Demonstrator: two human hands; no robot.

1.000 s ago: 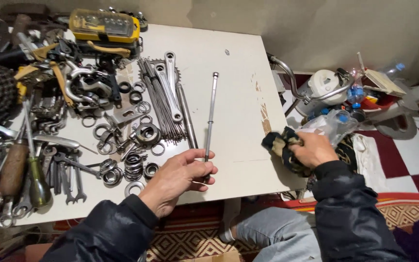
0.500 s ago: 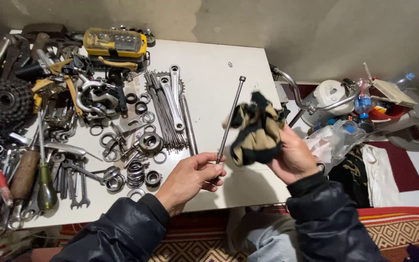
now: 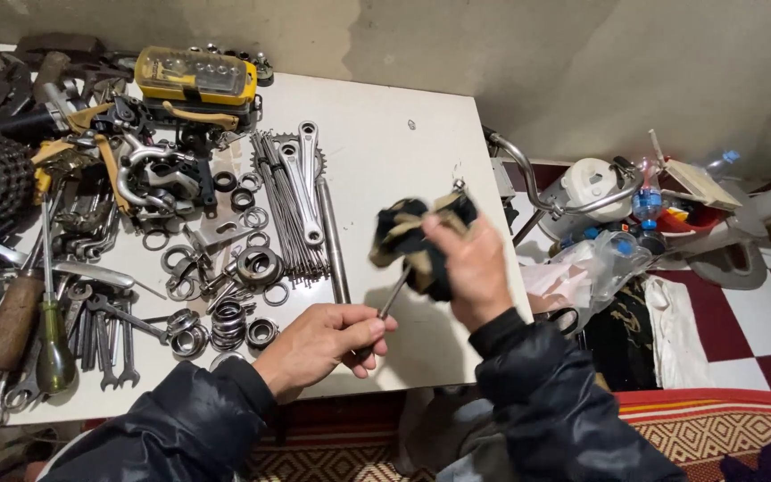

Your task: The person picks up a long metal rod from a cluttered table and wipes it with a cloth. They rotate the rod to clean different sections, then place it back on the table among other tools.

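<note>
Could slip: rod (image 3: 392, 299) pinched only at its lower end, so a hard pull of the rag (image 3: 417, 245) might tug it loose onto the table (image 3: 385, 134). Left hand (image 3: 319, 344) clenched on the rod's near end. Right hand (image 3: 466, 268), just above it, grasping rag wrapped around rod.

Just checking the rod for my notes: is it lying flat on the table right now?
No, the left hand holds the rod raised, the right hand wrapping a cloth around it.
</note>
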